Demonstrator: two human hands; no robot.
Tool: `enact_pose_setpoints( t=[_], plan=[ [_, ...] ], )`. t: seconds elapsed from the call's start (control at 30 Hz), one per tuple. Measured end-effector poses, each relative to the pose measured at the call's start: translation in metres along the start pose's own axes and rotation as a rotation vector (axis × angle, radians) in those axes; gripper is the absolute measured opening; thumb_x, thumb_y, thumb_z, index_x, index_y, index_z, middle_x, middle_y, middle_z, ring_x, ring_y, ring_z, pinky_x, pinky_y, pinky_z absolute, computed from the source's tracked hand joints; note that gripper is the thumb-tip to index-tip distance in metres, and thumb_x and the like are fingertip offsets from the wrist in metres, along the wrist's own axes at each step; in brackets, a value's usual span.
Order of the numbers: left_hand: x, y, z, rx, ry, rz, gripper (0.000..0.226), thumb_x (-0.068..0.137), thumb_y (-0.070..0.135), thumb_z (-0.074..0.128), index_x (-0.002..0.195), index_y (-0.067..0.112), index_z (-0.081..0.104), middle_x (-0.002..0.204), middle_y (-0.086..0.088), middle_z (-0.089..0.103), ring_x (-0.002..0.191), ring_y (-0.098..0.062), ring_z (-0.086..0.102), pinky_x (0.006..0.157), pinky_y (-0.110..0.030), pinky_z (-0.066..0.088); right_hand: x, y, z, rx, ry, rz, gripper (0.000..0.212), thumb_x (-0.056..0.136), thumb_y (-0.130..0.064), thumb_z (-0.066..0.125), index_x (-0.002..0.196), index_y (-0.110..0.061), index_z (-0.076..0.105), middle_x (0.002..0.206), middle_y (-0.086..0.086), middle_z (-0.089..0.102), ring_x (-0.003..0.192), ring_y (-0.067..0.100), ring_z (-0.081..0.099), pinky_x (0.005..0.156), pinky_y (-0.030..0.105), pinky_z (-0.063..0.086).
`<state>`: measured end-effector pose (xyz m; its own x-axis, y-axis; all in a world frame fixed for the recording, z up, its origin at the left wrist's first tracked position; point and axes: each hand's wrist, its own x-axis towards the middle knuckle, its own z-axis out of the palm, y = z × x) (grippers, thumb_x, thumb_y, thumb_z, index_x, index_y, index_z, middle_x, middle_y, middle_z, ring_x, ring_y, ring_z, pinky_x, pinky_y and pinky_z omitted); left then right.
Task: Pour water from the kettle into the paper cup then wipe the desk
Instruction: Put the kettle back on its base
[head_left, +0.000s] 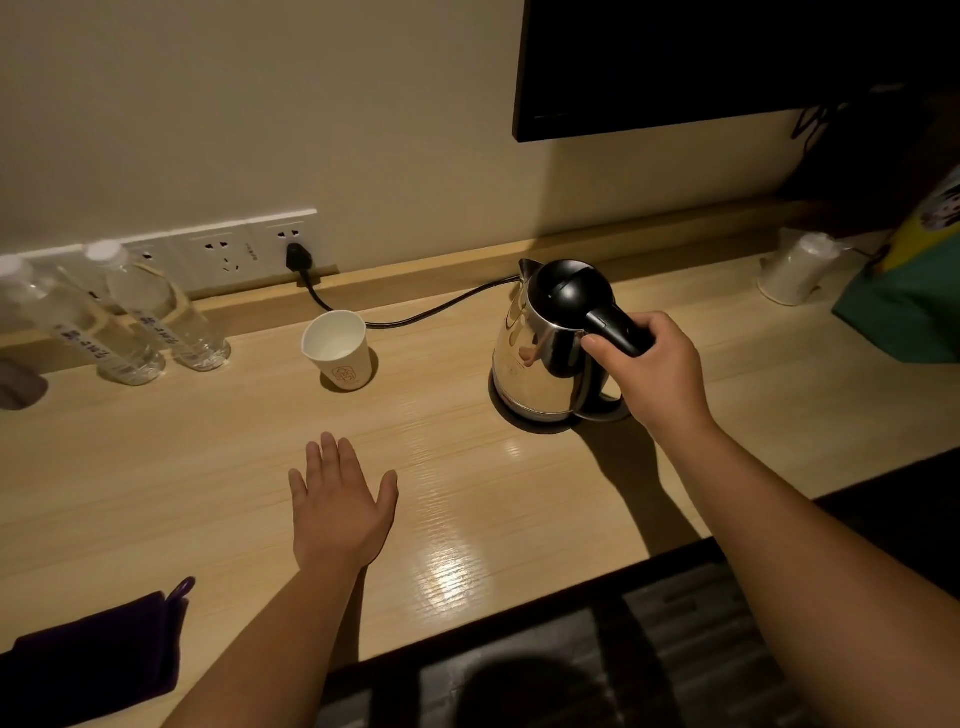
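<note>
Head view: right hand (655, 370) grips kettle (540, 343) handle; kettle on base, right of paper cup (338, 349). Left hand (340, 501) open, flat over desk (467, 519). Bottles (150, 317) far left; purple cloth (98, 654) near left.

The kettle (540, 353) is shiny metal with a smooth black plastic lid and handle, the paper cup (340, 349) is plain matt white paper, the desk (467, 493) is pale wood with a glossy top, and the purple cloth (104, 654) looks soft and dull.
</note>
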<state>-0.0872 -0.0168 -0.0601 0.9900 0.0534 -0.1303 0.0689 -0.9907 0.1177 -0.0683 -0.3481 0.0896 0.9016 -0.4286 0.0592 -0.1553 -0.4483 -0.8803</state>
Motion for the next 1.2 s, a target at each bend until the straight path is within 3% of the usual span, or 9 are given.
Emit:
enact_pose_setpoints(
  t=[0.3, 0.57, 0.67, 0.77, 0.83, 0.97, 1.1, 1.2],
  plan=[
    [0.001, -0.001, 0.002, -0.002, 0.005, 0.002, 0.086, 0.089, 0.066, 0.003, 0.152, 0.007, 0.006, 0.161, -0.012, 0.002, 0.147, -0.025, -0.008, 0.117, -0.046, -0.004, 0.000, 0.004, 0.000, -0.072, -0.018, -0.025, 0.041, 0.074, -0.048, 0.074, 0.106, -0.035, 0.051, 0.094, -0.021, 0.058, 0.085, -0.004, 0.057, 0.061, 0.010, 0.040],
    [0.002, -0.001, 0.002, -0.004, -0.008, 0.001, 0.086, 0.089, 0.066, 0.005, 0.152, 0.007, 0.007, 0.161, -0.012, 0.002, 0.147, -0.025, -0.008, 0.117, -0.046, -0.004, 0.000, 0.004, 0.001, -0.117, -0.018, -0.049, 0.039, 0.075, -0.049, 0.073, 0.105, -0.037, 0.051, 0.092, -0.023, 0.057, 0.081, -0.011, 0.055, 0.054, 0.004, 0.038],
    [0.002, -0.001, 0.000, -0.003, -0.041, 0.000, 0.087, 0.088, 0.067, 0.003, 0.151, 0.007, 0.004, 0.161, -0.012, -0.002, 0.147, -0.025, -0.011, 0.117, -0.047, -0.006, 0.000, 0.003, -0.001, -0.157, -0.030, -0.072, 0.041, 0.076, -0.049, 0.071, 0.108, -0.035, 0.051, 0.096, -0.020, 0.058, 0.086, -0.003, 0.058, 0.061, 0.011, 0.044],
    [0.003, 0.000, -0.005, 0.006, -0.089, 0.000, 0.086, 0.089, 0.066, 0.004, 0.151, 0.006, 0.001, 0.161, -0.013, -0.005, 0.146, -0.027, -0.012, 0.117, -0.048, -0.005, 0.001, -0.002, -0.003, -0.310, -0.021, -0.139, 0.060, 0.078, -0.052, 0.069, 0.128, -0.026, 0.048, 0.119, -0.005, 0.057, 0.105, 0.012, 0.055, 0.079, 0.027, 0.049],
    [0.005, 0.000, -0.012, -0.001, -0.137, 0.006, 0.086, 0.090, 0.066, 0.008, 0.151, 0.006, 0.000, 0.161, -0.014, -0.007, 0.146, -0.029, -0.012, 0.117, -0.050, -0.003, -0.001, -0.006, -0.006, -0.471, 0.038, -0.228, 0.072, 0.079, -0.053, 0.066, 0.137, -0.020, 0.040, 0.130, 0.005, 0.051, 0.117, 0.021, 0.048, 0.093, 0.038, 0.044],
    [0.005, 0.003, -0.037, -0.003, -0.124, 0.046, 0.085, 0.091, 0.066, 0.012, 0.152, 0.008, 0.003, 0.161, -0.013, -0.004, 0.147, -0.028, -0.008, 0.117, -0.049, -0.004, -0.016, -0.018, -0.006, -0.731, 0.099, -0.477, 0.069, 0.086, -0.054, 0.054, 0.140, -0.015, 0.037, 0.142, 0.014, 0.043, 0.134, 0.030, 0.032, 0.111, 0.049, 0.021],
    [-0.013, 0.010, -0.063, 0.050, -0.030, 0.120, 0.084, 0.090, 0.066, 0.015, 0.152, 0.010, 0.006, 0.161, -0.010, -0.001, 0.147, -0.026, -0.007, 0.115, -0.045, -0.008, -0.051, -0.033, 0.014, -0.851, -0.096, -0.652, 0.067, 0.088, -0.055, 0.044, 0.142, -0.015, 0.037, 0.150, 0.012, 0.035, 0.142, 0.029, 0.018, 0.115, 0.048, 0.003],
    [-0.032, 0.006, -0.077, 0.053, 0.005, 0.139, 0.085, 0.089, 0.066, 0.019, 0.152, 0.010, 0.008, 0.161, -0.010, 0.003, 0.147, -0.026, -0.003, 0.116, -0.044, -0.006, -0.085, -0.033, 0.033, -0.884, -0.285, -0.674, 0.068, 0.091, -0.057, 0.034, 0.145, -0.016, 0.033, 0.154, 0.009, 0.030, 0.145, 0.026, 0.013, 0.117, 0.049, 0.004]
  ],
)
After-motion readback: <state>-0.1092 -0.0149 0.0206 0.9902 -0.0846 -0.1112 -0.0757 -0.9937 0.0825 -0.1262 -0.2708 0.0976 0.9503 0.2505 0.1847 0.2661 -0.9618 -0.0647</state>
